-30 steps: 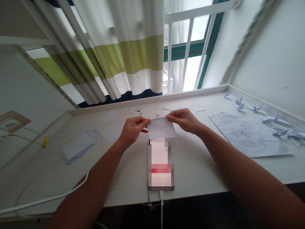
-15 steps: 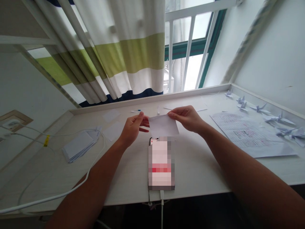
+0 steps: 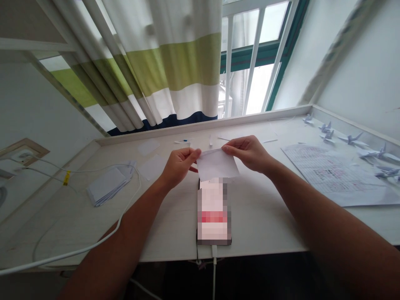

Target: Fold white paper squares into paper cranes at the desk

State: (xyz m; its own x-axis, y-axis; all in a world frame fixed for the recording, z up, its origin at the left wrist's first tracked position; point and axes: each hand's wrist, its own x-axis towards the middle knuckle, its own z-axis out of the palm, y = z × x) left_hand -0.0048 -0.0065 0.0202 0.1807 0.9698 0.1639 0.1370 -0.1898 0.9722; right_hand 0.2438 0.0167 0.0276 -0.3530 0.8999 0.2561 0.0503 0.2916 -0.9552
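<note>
A small white sheet of paper [image 3: 218, 165] is held up between my two hands, over the far end of a phone. My left hand [image 3: 181, 166] pinches its upper left corner between thumb and fingers. At the upper right corner, my right hand [image 3: 248, 153] grips the edge between thumb and forefinger. Along the top the paper shows a narrow fold or strip. The phone [image 3: 214, 212] lies below the sheet with its screen lit and blurred, and a white cable is plugged into its near end.
Stacked white papers [image 3: 109, 185] lie on the left of the white desk [image 3: 256, 225]. A white cable [image 3: 93, 248] crosses my left forearm. At right are a written sheet [image 3: 328, 175] and several folded paper cranes [image 3: 351, 138]. Paper scraps [image 3: 149, 146] lie toward the back.
My left thumb has come down onto the paper's upper left corner, where the fingers were looser before. The paper's top edge now shows a fold. The view has shifted slightly.
</note>
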